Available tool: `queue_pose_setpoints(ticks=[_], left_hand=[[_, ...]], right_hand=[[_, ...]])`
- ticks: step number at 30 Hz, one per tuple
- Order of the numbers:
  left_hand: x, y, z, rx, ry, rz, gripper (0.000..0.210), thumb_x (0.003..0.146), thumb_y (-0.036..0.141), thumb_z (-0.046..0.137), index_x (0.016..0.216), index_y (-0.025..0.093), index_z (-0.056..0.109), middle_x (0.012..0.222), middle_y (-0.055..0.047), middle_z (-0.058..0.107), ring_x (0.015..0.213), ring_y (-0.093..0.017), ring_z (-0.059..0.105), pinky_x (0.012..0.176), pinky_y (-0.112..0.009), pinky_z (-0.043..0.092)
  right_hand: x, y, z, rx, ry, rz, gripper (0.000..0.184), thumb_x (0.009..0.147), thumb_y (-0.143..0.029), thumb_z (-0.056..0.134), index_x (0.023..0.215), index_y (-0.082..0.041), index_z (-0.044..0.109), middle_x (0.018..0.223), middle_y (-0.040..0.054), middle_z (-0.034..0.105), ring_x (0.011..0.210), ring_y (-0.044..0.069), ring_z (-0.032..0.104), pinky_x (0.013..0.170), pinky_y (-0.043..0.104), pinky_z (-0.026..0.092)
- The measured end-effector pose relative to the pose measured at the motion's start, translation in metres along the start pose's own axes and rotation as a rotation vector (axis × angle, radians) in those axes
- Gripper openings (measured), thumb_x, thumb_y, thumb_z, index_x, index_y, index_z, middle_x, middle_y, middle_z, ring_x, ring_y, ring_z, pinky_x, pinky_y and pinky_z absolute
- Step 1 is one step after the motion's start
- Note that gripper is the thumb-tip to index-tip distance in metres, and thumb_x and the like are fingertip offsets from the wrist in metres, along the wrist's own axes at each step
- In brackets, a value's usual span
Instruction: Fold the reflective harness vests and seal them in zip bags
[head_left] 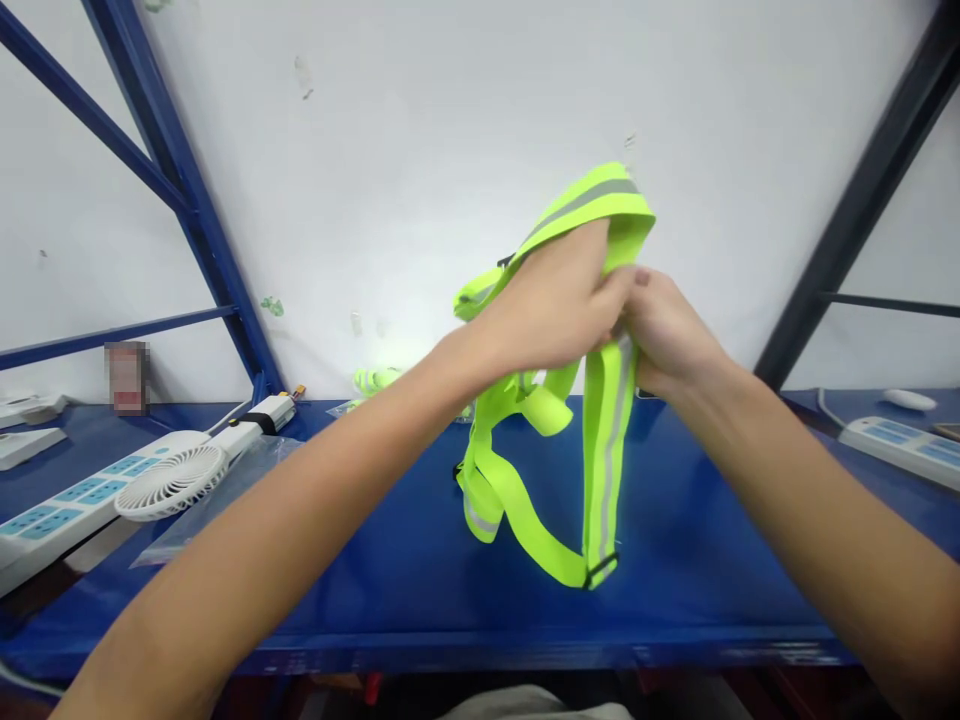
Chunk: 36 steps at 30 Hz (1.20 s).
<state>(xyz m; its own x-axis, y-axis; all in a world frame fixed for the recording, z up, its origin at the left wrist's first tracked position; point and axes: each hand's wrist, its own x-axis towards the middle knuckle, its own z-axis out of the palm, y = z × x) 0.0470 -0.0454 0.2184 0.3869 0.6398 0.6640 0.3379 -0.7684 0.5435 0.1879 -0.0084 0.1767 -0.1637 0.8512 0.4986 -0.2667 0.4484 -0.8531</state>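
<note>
Neon yellow straps with grey reflective stripes and black buckles, which look like a reflective vest harness (613, 440), hang from both hands above the blue table. My left hand (562, 295) reaches across, its wrist under a looped strap, with the fingers closed on the strap. Right beside it, my right hand (667, 325) pinches the same straps, its fingertips close to the left thumb. Lower loops dangle down to a black buckle (601, 570) near the tabletop. The exact grip of the fingers is partly hidden.
On the left of the blue table (420, 590) lie a white power strip (82, 500), a small white fan (176, 482) and a clear plastic bag (202, 515). More yellow straps (375, 379) lie by the wall. Another power strip (907, 445) is at right.
</note>
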Motion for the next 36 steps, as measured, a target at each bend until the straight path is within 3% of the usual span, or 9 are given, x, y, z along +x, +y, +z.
queue_pose_setpoints(ticks=[2,6,11,16,19,23,29,32,36], left_hand=[[-0.036,-0.009,-0.005,0.075,0.06,0.094,0.022,0.088,0.024,0.062,0.109,0.019,0.063,0.119,-0.004,0.067,0.117,-0.025,0.059,0.088,-0.033,0.051],[-0.099,-0.054,-0.007,0.11,0.332,-0.09,0.019,0.09,0.037,0.059,0.088,0.02,0.065,0.09,-0.006,0.069,0.084,-0.021,0.064,0.069,-0.032,0.051],[-0.11,-0.106,0.02,0.087,-0.138,-0.329,0.029,0.077,0.045,0.072,0.084,0.018,0.066,0.077,-0.005,0.068,0.07,-0.022,0.061,0.063,-0.033,0.047],[-0.102,-0.129,0.02,-0.05,-0.164,-0.41,0.016,0.078,0.029,0.061,0.065,0.019,0.057,0.065,-0.004,0.062,0.064,-0.021,0.061,0.057,-0.029,0.043],[-0.102,-0.149,-0.018,-0.049,0.057,-0.482,0.009,0.071,0.014,0.055,0.065,0.02,0.051,0.061,-0.001,0.057,0.061,-0.018,0.058,0.055,-0.025,0.04],[-0.083,-0.167,-0.088,0.048,0.58,-0.509,0.023,0.069,0.007,0.049,0.085,0.024,0.045,0.063,0.004,0.051,0.054,-0.014,0.049,0.049,-0.022,0.033],[-0.019,-0.141,-0.127,0.211,0.556,-0.296,0.031,0.082,0.015,0.056,0.111,0.025,0.048,0.077,0.0,0.054,0.071,-0.017,0.059,0.066,-0.026,0.045],[0.002,-0.108,-0.104,0.209,0.436,-0.226,0.031,0.081,0.018,0.064,0.109,0.022,0.054,0.076,-0.001,0.053,0.073,-0.019,0.058,0.068,-0.029,0.044],[0.008,-0.061,-0.054,0.128,0.261,-0.06,0.037,0.072,0.009,0.068,0.107,0.02,0.058,0.077,0.0,0.055,0.08,-0.02,0.058,0.074,-0.03,0.043]], right_hand=[[0.002,0.0,-0.01,0.07,-0.029,0.072,0.016,0.083,-0.02,0.071,0.079,-0.022,0.056,0.052,-0.0057,0.045,0.04,0.007,0.04,0.039,0.021,0.04],[-0.001,0.002,-0.022,0.239,-0.052,0.195,0.024,0.083,-0.018,0.065,0.068,-0.022,0.048,0.047,-0.0067,0.036,0.04,0.007,0.034,0.04,0.02,0.038],[-0.004,0.01,-0.013,0.306,-0.003,0.244,0.025,0.079,-0.015,0.061,0.064,-0.022,0.043,0.048,-0.0056,0.033,0.043,0.009,0.035,0.044,0.02,0.04],[-0.008,0.015,-0.032,0.271,0.056,0.211,0.016,0.078,-0.022,0.062,0.069,-0.023,0.049,0.053,-0.0031,0.041,0.046,0.011,0.039,0.046,0.023,0.044],[-0.015,0.031,-0.066,0.273,0.179,0.223,0.011,0.076,-0.025,0.056,0.086,-0.023,0.061,0.068,0.0021,0.057,0.054,0.015,0.05,0.05,0.027,0.05],[-0.035,0.073,-0.11,0.202,0.393,0.351,0.019,0.077,-0.021,0.051,0.09,-0.021,0.064,0.083,0.0075,0.067,0.066,0.018,0.063,0.06,0.03,0.057],[-0.057,0.114,-0.127,-0.35,0.135,0.71,0.027,0.085,-0.041,0.06,0.089,-0.016,0.069,0.104,0.0183,0.072,0.089,0.03,0.071,0.079,0.043,0.058],[-0.048,0.1,-0.098,-0.64,0.168,0.395,0.031,0.084,-0.039,0.066,0.105,-0.017,0.069,0.116,0.0171,0.07,0.104,0.031,0.068,0.091,0.045,0.054],[-0.026,0.064,-0.021,-0.508,-0.045,-0.024,0.081,0.075,-0.041,0.08,0.146,-0.028,0.044,0.145,0.0129,0.054,0.131,0.031,0.054,0.104,0.047,0.048]])
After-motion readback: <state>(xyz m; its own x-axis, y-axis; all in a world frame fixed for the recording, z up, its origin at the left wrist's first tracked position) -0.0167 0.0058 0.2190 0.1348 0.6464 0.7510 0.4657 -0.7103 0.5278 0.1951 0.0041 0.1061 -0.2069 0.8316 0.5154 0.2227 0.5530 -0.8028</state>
